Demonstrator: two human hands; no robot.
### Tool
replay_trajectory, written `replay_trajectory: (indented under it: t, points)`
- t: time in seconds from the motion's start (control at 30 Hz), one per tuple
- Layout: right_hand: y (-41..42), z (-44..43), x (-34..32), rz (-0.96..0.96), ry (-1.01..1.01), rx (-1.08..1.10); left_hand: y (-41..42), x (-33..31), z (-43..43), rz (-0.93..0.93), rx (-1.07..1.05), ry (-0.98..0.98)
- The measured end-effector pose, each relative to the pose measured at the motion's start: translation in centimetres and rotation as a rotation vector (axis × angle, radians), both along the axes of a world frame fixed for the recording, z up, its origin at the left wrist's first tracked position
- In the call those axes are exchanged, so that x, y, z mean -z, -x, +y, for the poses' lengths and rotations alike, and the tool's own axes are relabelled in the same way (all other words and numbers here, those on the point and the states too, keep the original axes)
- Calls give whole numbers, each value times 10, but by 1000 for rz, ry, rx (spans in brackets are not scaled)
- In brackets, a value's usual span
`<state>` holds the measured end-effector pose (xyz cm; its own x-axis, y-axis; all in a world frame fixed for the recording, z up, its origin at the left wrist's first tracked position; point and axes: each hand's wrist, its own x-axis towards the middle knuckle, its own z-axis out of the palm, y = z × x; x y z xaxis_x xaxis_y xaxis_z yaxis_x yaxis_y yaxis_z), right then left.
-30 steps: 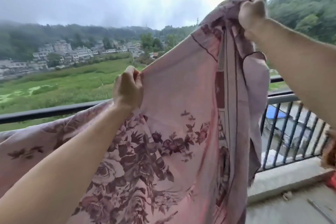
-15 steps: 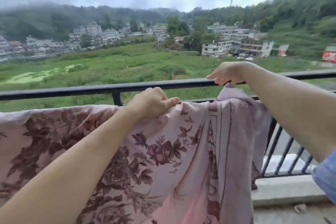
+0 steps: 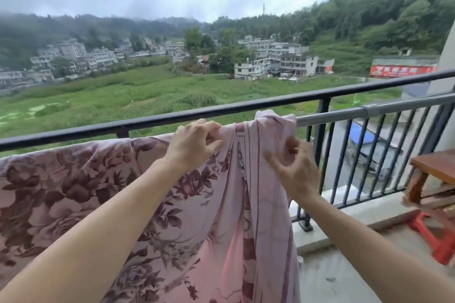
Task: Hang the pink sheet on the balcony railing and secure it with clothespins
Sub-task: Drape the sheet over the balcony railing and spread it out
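The pink sheet, printed with dark red flowers, hangs over the grey rail just below the black handrail of the balcony. Its right end is bunched in folds over that rail and drops to the floor side. My left hand pinches the sheet's top edge at the rail. A little lower and to the right, my right hand has its fingers curled on the bunched end. No clothespin is in view.
Black vertical bars run to the right of the sheet above a concrete curb. A wooden table and a red plastic stool stand at the right edge. Beyond the railing lie fields and buildings.
The sheet, held high a second ago, has come down onto the rail. My right hand has dropped from the handrail to the bunched end; my left hand stays at the top edge.
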<state>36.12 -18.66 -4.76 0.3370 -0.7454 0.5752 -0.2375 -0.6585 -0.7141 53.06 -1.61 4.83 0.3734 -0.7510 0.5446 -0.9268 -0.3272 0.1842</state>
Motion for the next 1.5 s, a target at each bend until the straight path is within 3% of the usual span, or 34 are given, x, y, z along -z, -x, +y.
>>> replay_trajectory:
  t: [0.13,0.23,0.33,0.43,0.63,0.73,0.87,1.03,1.1,1.2,1.37,1.43,1.5]
  points:
    - [0,16,35,346,-270,-101,5,-6,2,28,-42,151]
    - [8,15,11,159,-187,-107,3,-11,3,-4,-86,177]
    - [24,-13,-50,-23,43,9,3,-13,-1,-75,-122,183]
    - [25,-62,-125,-55,165,113,6,-24,-16,-81,-140,250]
    - [-7,-180,-233,-94,80,286,1,-64,-65,-47,-267,375]
    - [-24,-234,-253,-107,-16,375,-3,-66,-86,-50,-405,303]
    - [-61,-262,-220,203,-49,255,25,-49,-132,-10,-297,128]
    - [-72,-248,-151,869,-20,-112,72,-22,-191,121,-116,-225]
    - [-60,-247,-138,923,-138,-291,75,-20,-199,139,-90,-192]
    - [-31,-242,-140,654,-37,-347,72,-21,-202,135,-59,-138]
    - [49,-209,-110,-72,301,-97,74,-15,-196,77,-70,-128]
    - [79,-195,-79,-183,317,-12,79,-13,-190,47,-44,-114]
    - [99,-182,-42,-128,249,4,85,-10,-187,28,-20,-85]
